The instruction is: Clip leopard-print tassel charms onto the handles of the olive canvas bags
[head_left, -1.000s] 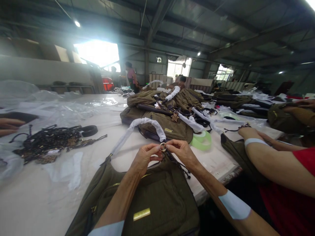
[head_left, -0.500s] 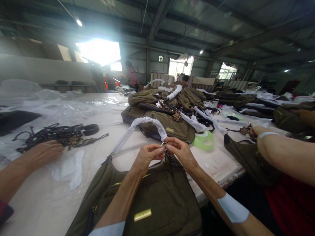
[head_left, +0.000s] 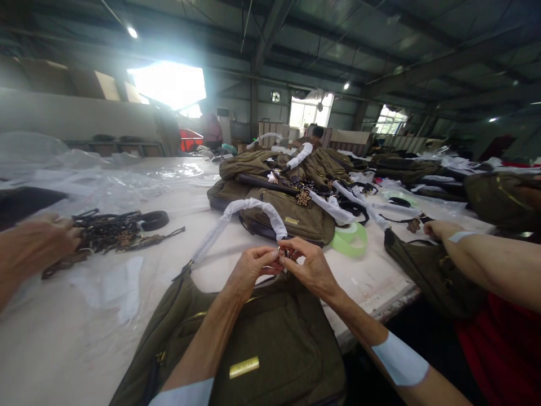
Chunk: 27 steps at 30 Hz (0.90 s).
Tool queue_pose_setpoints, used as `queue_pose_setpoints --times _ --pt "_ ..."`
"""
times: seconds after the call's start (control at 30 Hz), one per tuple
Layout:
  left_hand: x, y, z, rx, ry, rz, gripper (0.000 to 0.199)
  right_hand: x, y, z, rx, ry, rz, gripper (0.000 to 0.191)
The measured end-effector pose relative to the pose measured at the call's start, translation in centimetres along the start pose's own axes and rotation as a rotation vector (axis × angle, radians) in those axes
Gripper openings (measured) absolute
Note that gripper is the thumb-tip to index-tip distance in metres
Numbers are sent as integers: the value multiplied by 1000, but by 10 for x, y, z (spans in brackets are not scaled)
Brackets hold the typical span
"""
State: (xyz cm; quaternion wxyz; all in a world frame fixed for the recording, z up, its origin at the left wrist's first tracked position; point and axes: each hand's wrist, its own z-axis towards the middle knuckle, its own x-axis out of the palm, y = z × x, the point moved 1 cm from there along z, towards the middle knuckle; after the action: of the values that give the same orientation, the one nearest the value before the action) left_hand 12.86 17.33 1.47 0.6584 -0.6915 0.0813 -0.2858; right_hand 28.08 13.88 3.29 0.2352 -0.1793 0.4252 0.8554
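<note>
Your hands meet near the middle of the frame, thumbs and fingertips closed on one small metal ring (head_left: 280,251) at the end of the bag's strap. Your left hand (head_left: 252,268) pinches it from the left and your right hand (head_left: 311,265) from the right; your fingers hide just how the ring and the dark piece beside it fit together.

You have the olive bag (head_left: 279,332) lying below your hands, filling the lower centre of the frame, its gold plate (head_left: 244,367) facing you. Its white-wrapped strap (head_left: 253,206) arches up from the bag's left corner and comes down to your fingertips.

Beyond it, at the centre of the frame, you face a pile of olive bags (head_left: 270,197) on the pale desk (head_left: 372,282), with a leopard-patterned charm (head_left: 303,197) hanging on its front. A light green roll (head_left: 350,239) stands against the pile's right end.

At the left of the frame, a co-worker's hand (head_left: 46,242) is at a heap of dark cords (head_left: 105,228). At the right edge, another person's arm (head_left: 490,259) reaches over a second olive bag (head_left: 426,276).
</note>
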Motion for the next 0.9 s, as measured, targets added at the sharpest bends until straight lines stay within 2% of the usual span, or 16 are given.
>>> queue_pose_setpoints --times 0.17,0.43,0.7,0.9 --pt "-1 1 2 -4 -31 1 28 3 -3 -1 -12 -4 -1 25" --pt "-2 1 2 0 -92 31 24 4 -7 -2 35 73 51 30" --pt "-1 0 3 16 -101 5 22 10 -7 -4 75 -25 33 29" --pt "0 -1 2 50 -93 3 26 11 -4 -3 27 -98 19 26"
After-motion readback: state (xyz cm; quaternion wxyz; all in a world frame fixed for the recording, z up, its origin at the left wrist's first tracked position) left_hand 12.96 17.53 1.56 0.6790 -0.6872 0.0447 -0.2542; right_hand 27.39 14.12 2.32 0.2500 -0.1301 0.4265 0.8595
